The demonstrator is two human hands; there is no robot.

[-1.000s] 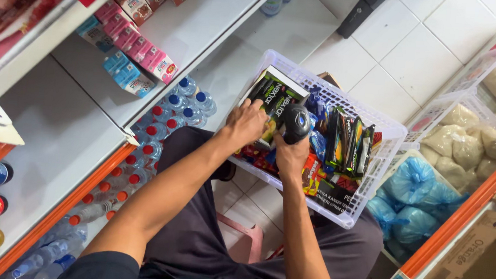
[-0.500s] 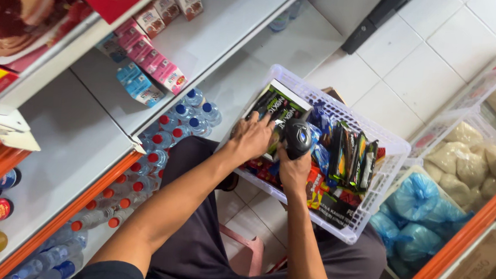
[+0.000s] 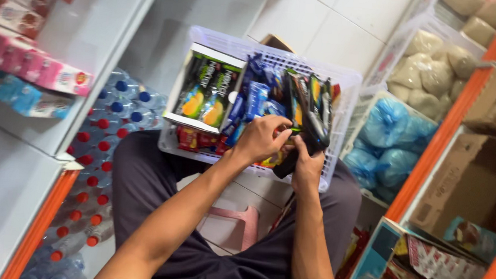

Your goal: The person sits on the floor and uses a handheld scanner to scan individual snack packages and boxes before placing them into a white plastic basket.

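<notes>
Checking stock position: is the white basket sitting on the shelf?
No, the white basket rests on the seated person's lap, both hands inside it.

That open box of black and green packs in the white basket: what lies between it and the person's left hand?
In the head view, blue snack packets fill the stretch between the open box and the left hand, with red packets lower down.

A small grocery shop aisle is shown. White shelves with orange edge strips are stocked on the left with rows of pink and red boxed goods, and plastic water bottles with red and blue caps are ranked below them. On the right, an orange-framed rack is filled with bagged goods in wire baskets and cardboard cartons. A white plastic basket packed with wrapped snacks is seen above the tiled floor.
</notes>
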